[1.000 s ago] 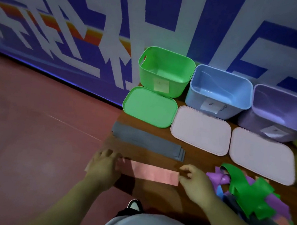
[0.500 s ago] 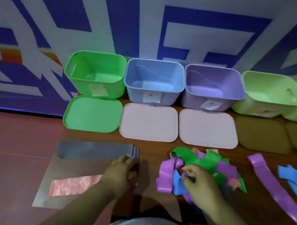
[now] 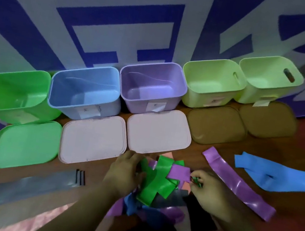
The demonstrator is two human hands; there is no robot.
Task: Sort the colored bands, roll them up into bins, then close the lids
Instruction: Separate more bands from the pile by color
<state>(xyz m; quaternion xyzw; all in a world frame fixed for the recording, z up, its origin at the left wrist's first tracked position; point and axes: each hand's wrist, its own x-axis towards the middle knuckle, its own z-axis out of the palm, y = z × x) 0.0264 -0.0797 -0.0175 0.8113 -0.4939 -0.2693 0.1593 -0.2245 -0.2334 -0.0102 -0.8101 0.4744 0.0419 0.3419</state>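
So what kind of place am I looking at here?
Likely a staged sorting station: a table against a blue-and-white graphic wall, a row of labelled open bins, lids laid out in front.

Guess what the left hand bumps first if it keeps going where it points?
The left hand would probably meet the pale pink lid in front of the purple bin, though depth is unclear.

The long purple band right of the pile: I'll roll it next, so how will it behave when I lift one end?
The long purple band lies flat and thin with slight ripples, so it will probably droop limply and feel light. Its glossy highlights suggest a smooth surface that might slip in a loose pinch.
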